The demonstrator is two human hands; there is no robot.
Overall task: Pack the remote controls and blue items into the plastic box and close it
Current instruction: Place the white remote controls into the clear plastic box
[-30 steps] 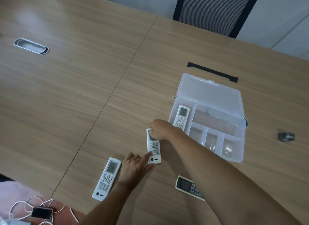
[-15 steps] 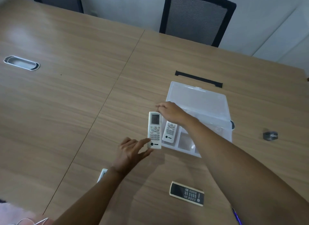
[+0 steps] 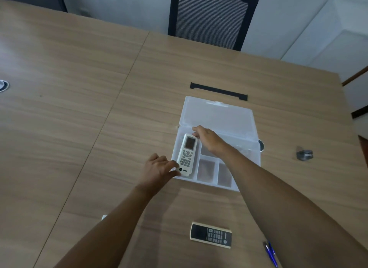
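Here the white remote had just come off the bench and into the clear plastic box. Half a second before, it was held at the box's left edge, beside a first white remote already lying in the long left compartment. At this moment it lay lengthways over that compartment, display end away from the person, and the first remote was hidden, presumably underneath it.

The left hand was at the near end of the remote. Its fingers were curled loosely, and the thumb and forefinger touched the remote's lower corner; whether they pinched it or only steadied it could not be told. The right hand reached across the box to the far end. Its fingers were bent down onto the top edge of the remote, apparently pressing or guiding it rather than clamping it.

The lid lay fully open, flat behind the tray. The small compartments to the right appeared empty.

Judged from this layout, two remotes were in or nearly in the box. Outstanding items: a white corner beside the left forearm, probably a third remote; the dark remote near the bench edge; and the blue pens at lower right. Closing the lid was not yet possible.
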